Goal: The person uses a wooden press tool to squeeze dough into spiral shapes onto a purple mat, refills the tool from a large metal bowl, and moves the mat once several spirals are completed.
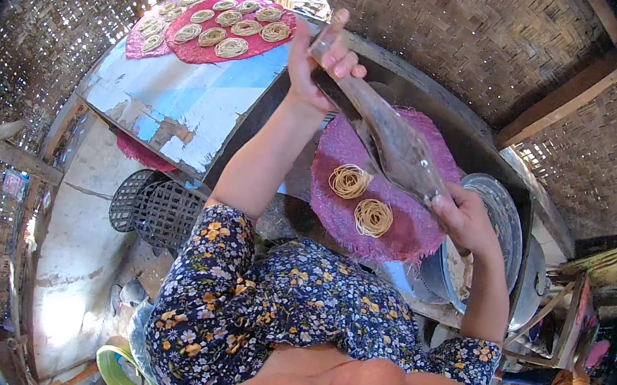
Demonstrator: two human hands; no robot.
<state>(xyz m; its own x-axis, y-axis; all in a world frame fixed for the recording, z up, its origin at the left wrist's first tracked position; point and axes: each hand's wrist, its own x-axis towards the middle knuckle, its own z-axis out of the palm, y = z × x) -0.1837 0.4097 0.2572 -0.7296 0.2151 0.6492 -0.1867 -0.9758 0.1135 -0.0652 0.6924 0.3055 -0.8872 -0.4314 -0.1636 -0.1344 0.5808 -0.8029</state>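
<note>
A long, worn, grey-brown tool of two pieces lying close together (398, 138) spans the space between a person's two bare hands, held slantwise above a round magenta mat of rough woven fibre (336, 139). The left hand (323, 65) grips its upper end, one finger pointing upward; the right hand (461, 219) is closed around the lower end, thumb on top. Two pale yellow, coiled nests of thin strands (362, 200) rest on the mat, to the left of the right hand's fingers. Just beside and partly behind that hand sits a round, silvery metal basin (511, 227). Left of the left hand's fingers, a worn blue-and-white tabletop (209, 97) bears overlapping pink-red mats (252, 51) dotted with more nests. A brown woven-strip wall (434, 24) rises beyond both hands.
</note>
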